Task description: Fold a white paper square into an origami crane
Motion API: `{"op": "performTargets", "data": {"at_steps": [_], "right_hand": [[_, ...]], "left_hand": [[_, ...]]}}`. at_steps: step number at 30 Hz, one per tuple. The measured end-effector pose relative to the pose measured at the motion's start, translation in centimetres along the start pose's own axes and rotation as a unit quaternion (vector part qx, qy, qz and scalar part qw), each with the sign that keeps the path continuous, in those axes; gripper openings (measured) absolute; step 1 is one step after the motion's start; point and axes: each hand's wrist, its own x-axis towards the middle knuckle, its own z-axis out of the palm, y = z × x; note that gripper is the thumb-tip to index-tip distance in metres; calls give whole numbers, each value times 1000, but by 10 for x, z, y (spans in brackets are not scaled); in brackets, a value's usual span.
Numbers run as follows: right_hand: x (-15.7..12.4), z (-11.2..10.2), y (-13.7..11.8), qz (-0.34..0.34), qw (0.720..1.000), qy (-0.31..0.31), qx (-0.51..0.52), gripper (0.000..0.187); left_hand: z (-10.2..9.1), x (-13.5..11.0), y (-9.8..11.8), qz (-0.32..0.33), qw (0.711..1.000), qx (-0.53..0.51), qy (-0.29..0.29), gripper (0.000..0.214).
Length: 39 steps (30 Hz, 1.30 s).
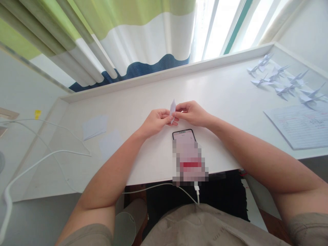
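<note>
A small folded piece of white paper (172,106), narrow and pointed at the top, stands upright between my two hands above the white desk. My left hand (156,121) pinches its lower part between thumb and fingers. From the other side, my right hand (192,113) grips its right edge with thumb and forefinger. Just below the hands lies a phone (183,136), its screen lit and partly blurred out. Several folded paper cranes (285,89) sit in a group at the desk's far right.
Loose white paper sheets (95,127) lie left of my hands, with another sheet (110,143) beside them. A white cable (46,155) loops across the desk's left side. A lined writing pad (297,128) rests at the right. A raised rim (133,80) runs along the back, below the curtain.
</note>
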Motion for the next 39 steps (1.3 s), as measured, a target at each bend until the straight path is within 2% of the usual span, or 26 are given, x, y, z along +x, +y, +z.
{"op": "performTargets", "data": {"at_steps": [7, 19, 24, 29, 33, 39], "right_hand": [[-1, -1, 4, 15, 1000, -20, 17, 20], [-2, -1, 1, 17, 998, -49, 34, 15], [-2, -1, 1, 20, 999, -27, 35, 23], [-1, -3, 1, 1, 999, 32, 41, 28], [0, -1, 2, 0, 999, 34, 33, 23], [1, 2, 2, 1, 999, 41, 16, 26]], "left_hand": [[-1, -1, 1, -19, 1000, -4, -8, 42], [-4, 1, -1, -21, 1000, -11, -12, 45], [-3, 0, 2, -19, 1000, -3, 2, 41], [0, -3, 6, -30, 1000, -8, 4, 38], [0, -3, 5, -27, 999, -17, -6, 36], [2, -2, 4, -33, 999, -30, -3, 32]]}}
